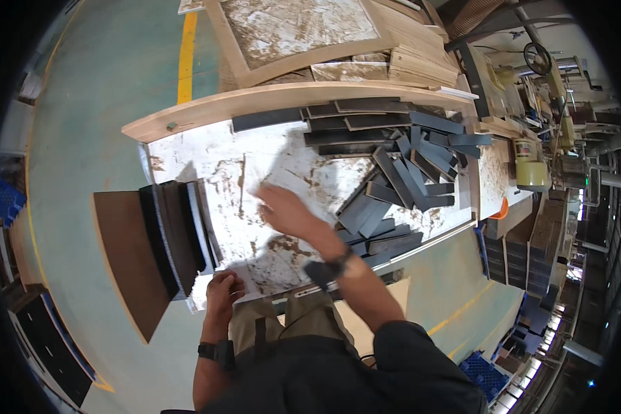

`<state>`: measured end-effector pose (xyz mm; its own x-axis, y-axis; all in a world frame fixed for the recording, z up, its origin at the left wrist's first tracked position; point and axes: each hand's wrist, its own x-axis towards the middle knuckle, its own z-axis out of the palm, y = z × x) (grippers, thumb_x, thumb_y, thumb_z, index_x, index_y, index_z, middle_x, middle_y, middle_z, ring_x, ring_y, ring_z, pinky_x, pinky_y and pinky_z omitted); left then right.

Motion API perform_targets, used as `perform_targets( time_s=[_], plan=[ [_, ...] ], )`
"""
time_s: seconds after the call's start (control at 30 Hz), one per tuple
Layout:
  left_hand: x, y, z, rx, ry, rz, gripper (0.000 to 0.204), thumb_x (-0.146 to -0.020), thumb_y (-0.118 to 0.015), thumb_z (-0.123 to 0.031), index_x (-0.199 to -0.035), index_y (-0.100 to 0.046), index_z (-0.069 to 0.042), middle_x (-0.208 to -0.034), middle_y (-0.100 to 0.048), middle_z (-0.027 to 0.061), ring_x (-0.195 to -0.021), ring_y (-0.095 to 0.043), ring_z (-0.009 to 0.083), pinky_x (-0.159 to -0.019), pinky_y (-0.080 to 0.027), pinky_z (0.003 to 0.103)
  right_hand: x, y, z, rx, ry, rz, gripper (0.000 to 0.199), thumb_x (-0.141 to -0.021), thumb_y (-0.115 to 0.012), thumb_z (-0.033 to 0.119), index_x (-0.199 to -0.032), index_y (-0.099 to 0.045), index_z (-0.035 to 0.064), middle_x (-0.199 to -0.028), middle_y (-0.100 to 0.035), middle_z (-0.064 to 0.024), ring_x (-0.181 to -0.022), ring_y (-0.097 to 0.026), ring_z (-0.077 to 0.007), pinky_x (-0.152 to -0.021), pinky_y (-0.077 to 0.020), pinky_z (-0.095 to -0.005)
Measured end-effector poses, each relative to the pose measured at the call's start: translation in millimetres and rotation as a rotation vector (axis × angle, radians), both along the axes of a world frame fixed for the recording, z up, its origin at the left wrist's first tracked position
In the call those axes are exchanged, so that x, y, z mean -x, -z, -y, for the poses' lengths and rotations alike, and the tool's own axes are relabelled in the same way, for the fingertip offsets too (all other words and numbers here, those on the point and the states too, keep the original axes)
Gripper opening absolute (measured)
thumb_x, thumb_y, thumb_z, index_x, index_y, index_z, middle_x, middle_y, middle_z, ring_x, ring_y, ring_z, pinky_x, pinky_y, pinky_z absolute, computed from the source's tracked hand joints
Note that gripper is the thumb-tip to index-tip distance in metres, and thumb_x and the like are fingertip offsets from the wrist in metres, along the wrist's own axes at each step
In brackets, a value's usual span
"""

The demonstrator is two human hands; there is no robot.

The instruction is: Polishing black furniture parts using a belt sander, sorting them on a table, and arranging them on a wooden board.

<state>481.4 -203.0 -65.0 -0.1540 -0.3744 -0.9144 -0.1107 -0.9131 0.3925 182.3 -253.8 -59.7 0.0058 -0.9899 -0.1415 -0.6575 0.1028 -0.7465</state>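
My right hand (285,212) hangs over the bare middle of the white, scuffed tabletop (269,155). Its thumb and fingers look apart, a little blurred, and nothing shows in them. At the near left corner of the table is my left hand (225,288), its fingers curled in; whatever they hold, if anything, is hidden. Just beyond that hand stands a row of dark boards (179,238) on the table's left end, with a large brown panel (130,259) at its outer side. Many loose dark strips (403,172) lie heaped across the right half of the table.
A long wooden board (290,99) runs along the table's far edge. Behind it lie wooden panels and a framed sheet (300,31). At the right stand a yellowish container (531,172), an orange object (499,209) and machinery. Green floor (103,103) with yellow lines lies to the left.
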Motion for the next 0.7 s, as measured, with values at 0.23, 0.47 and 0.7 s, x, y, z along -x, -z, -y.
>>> perform_targets(
  time_s=[0.23, 0.47, 0.7],
  plan=[
    [80, -13, -60, 0.13, 0.29, -0.14, 0.017, -0.094, -0.063, -0.013, -0.107, -0.065, -0.002, -0.092, -0.07, 0.0083, -0.083, -0.068, 0.0175, -0.07, -0.056, 0.032, 193, -65, -253, -0.488, 0.022, -0.711, 0.049, -0.072, -0.072, 0.005, -0.119, -0.057, 0.0042, -0.118, -0.062, -0.016, -0.114, -0.058, -0.0349, -0.099, -0.0445, -0.0469],
    [204, -12, -124, 1.156, 0.912, 0.223, 0.034, -0.077, -0.079, -0.017, -0.105, -0.065, -0.004, -0.101, -0.064, 0.0173, -0.098, -0.062, 0.0358, -0.085, -0.051, 0.046, 245, -33, -285, -0.286, -0.12, -0.471, 0.06, -0.067, -0.082, 0.01, -0.121, -0.056, 0.0068, -0.108, -0.061, -0.0155, -0.108, -0.058, -0.0374, -0.099, -0.0437, -0.0463],
    [229, -2, -140, 1.309, 1.126, 0.378, 0.041, -0.071, -0.082, -0.021, -0.104, -0.061, -0.008, -0.099, -0.057, 0.0137, -0.098, -0.057, 0.0348, -0.082, -0.047, 0.047, 266, -54, -290, -0.428, -0.052, -0.081, 0.038, -0.074, -0.078, 0.01, -0.108, -0.064, 0.0005, -0.1, -0.064, -0.0159, -0.099, -0.062, -0.0357, -0.087, -0.0497, -0.0414]
  ],
)
